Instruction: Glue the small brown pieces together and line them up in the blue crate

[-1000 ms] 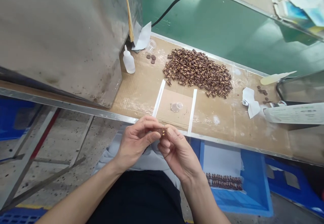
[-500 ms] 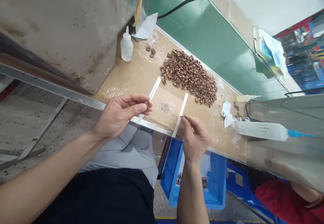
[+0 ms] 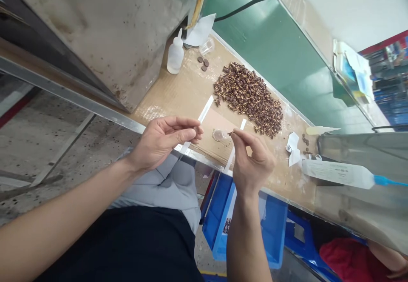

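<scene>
My right hand [image 3: 253, 156] pinches a tiny dark brown piece [image 3: 230, 133] between thumb and forefinger, close to a small clear round dish [image 3: 219, 135]. To the left, my left hand [image 3: 174, 141] is closed with thumb against fingers; whatever it may hold is hidden. The dish sits on a cardboard sheet [image 3: 210, 146] between two white strips, the left strip [image 3: 205, 108] and the right strip [image 3: 237, 141]. Behind them lies a large heap of small brown and gold pieces [image 3: 250, 97].
A white squeeze bottle [image 3: 175, 54] and several brown discs [image 3: 204, 63] stand at the back left. On the right lie a bottle with a blue nozzle [image 3: 338, 173] and crumpled white paper [image 3: 292, 149]. Below the table edge is a blue crate [image 3: 272, 231]. A person's red sleeve [image 3: 347, 256] shows lower right.
My right hand has moved up toward the clear dish with the small brown piece in its pinch. My left hand keeps its closed pose. The whole view has shifted slightly.
</scene>
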Demonstrator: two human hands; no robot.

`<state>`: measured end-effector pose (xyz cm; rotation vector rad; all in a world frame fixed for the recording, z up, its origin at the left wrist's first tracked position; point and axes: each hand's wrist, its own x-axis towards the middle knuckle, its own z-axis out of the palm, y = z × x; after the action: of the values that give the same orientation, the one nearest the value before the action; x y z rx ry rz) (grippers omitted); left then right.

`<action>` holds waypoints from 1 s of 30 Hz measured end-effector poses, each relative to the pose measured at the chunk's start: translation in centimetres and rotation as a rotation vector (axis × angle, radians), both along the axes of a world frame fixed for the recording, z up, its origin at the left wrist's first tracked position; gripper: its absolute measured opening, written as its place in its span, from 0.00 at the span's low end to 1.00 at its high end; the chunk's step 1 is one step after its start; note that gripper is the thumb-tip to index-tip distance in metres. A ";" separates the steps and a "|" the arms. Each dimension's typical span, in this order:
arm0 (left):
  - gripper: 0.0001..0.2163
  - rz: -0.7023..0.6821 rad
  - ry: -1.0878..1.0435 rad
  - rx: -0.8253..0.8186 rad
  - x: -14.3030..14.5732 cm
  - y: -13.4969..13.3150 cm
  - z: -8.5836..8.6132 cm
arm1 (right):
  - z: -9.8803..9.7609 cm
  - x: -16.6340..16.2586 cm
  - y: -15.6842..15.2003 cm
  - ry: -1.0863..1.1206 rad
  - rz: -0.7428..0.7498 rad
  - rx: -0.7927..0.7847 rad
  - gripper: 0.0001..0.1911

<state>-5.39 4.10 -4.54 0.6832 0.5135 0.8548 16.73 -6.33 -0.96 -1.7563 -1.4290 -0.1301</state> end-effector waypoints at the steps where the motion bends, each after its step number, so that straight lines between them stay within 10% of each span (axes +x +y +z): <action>1: 0.10 -0.002 0.000 0.001 0.0 0.0 0.0 | 0.0 0.0 0.1 -0.034 -0.006 -0.004 0.05; 30: 0.08 -0.040 -0.029 0.007 -0.1 0.0 -0.2 | -0.2 -0.9 0.5 -0.077 -0.094 -0.051 0.07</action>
<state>-5.53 4.12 -4.78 0.6846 0.4700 0.8284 15.80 -5.82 -1.17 -1.8790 -1.4158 -0.2148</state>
